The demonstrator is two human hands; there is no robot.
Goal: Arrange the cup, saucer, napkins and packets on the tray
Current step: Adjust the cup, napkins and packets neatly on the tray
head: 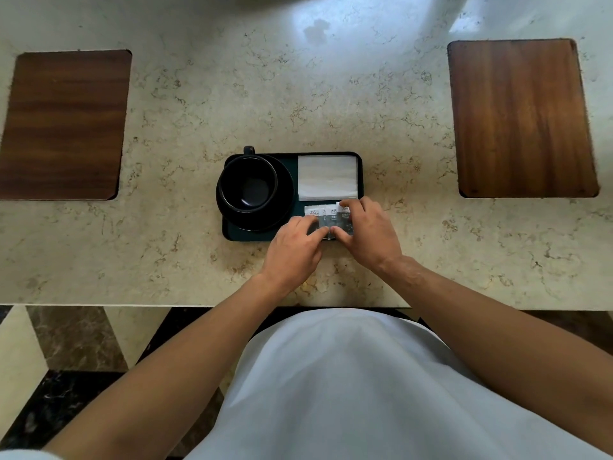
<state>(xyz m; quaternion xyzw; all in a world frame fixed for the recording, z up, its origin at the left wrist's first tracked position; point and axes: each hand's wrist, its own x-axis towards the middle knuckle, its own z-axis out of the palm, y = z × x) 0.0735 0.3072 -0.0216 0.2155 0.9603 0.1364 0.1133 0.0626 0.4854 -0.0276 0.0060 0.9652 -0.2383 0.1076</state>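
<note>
Tray (258,236) sits mid-counter. Cup (248,184) on saucer (282,207) fills its 9 o'clock half; napkins (327,177) lie flat at 1 o'clock. Packets (326,214) fan overlapped at 5 o'clock, likely so labels show. Left hand (293,249) and right hand (370,234) both pinch the row's ends, squaring it against the tray's near rim.

The hands (331,240) cover the packets' (323,215) lower halves; print perhaps illegible.
</note>
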